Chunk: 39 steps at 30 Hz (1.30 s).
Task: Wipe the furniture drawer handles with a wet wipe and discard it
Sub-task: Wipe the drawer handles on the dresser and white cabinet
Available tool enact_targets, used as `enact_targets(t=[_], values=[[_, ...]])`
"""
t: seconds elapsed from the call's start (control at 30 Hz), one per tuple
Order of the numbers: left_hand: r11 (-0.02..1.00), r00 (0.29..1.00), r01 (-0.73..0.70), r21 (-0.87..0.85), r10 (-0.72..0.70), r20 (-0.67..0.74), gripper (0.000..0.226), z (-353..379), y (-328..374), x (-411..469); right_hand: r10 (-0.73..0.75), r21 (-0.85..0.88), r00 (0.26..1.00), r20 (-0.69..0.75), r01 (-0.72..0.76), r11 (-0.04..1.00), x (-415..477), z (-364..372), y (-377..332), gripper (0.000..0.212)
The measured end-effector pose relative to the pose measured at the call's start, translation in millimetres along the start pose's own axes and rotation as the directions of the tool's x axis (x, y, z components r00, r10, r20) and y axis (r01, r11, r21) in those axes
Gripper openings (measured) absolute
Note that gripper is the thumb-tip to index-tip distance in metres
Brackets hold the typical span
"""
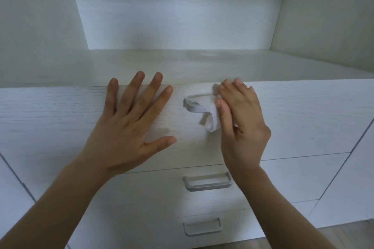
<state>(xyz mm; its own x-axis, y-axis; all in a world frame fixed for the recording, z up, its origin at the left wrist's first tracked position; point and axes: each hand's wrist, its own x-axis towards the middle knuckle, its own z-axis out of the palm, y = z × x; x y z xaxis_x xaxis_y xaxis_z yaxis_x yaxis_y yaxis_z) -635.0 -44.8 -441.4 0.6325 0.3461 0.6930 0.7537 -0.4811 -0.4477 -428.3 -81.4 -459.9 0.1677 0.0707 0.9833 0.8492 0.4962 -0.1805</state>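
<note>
Left hand (pixel 133 123): fingers straight, spread wide, palm flat on the top drawer front (pixel 50 119), holding nothing.
Top handle (pixel 192 105): at 3 o'clock of that hand, its right end hidden under the wipe.
Wet wipe (pixel 210 116): white, bunched, draped over the handle.
Right hand (pixel 240 125): at 3 o'clock of the wipe, fingers curled, pinching it against the handle.
Second handle (pixel 207 183) and third handle (pixel 202 226): at 6 o'clock, bare.
</note>
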Motion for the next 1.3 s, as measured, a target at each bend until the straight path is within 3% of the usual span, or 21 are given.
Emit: enact_targets(t=[0.13,0.2,0.33,0.5,0.63,0.7,0.87,1.07,1.3], values=[[1.0,1.0,0.001,0.006,-0.001,-0.007,0.076,1.2,0.5,-0.3,-0.187,0.01,0.973,0.132,0.187,0.982,3.3,12.8,-10.5,0.031],[1.0,1.0,-0.005,0.007,0.005,-0.008,0.076,1.3,0.5,0.0,-0.224,-0.019,0.966,0.129,0.228,0.974,5.1,8.4,-0.9,0.032],[1.0,1.0,0.003,0.002,-0.003,-0.011,0.075,1.2,1.2,0.2,-0.194,-0.157,0.979,0.064,0.201,0.967,-0.4,-7.3,17.8,0.032],[1.0,1.0,-0.003,0.004,0.003,-0.026,0.076,2.4,0.3,-0.1,-0.273,-0.068,0.954,0.125,0.283,0.957,5.2,8.0,-0.1,0.033],[1.0,1.0,-0.001,-0.003,0.001,-0.016,0.076,1.9,0.2,0.1,-0.179,-0.317,0.982,0.058,0.188,0.93,1.1,-6.5,18.4,0.037],[1.0,1.0,0.003,0.003,-0.002,-0.015,0.076,1.8,0.8,0.2,-0.174,-0.353,0.984,0.033,0.174,0.919,-3.1,-5.5,17.7,0.037],[1.0,1.0,-0.007,0.014,0.008,-0.025,0.075,3.0,0.1,-0.6,-0.295,-0.148,0.949,0.109,0.309,0.939,-2.4,10.7,2.5,0.033],[1.0,1.0,-0.006,0.003,0.007,-0.025,0.075,2.8,0.4,-0.1,-0.244,-0.192,0.962,0.124,0.264,0.945,-1.9,-16.3,30.3,0.031],[1.0,0.999,-0.011,0.009,0.012,-0.029,0.076,3.5,-0.9,-0.1,-0.412,-0.051,0.897,0.164,0.424,0.904,8.1,3.4,10.1,0.03]])
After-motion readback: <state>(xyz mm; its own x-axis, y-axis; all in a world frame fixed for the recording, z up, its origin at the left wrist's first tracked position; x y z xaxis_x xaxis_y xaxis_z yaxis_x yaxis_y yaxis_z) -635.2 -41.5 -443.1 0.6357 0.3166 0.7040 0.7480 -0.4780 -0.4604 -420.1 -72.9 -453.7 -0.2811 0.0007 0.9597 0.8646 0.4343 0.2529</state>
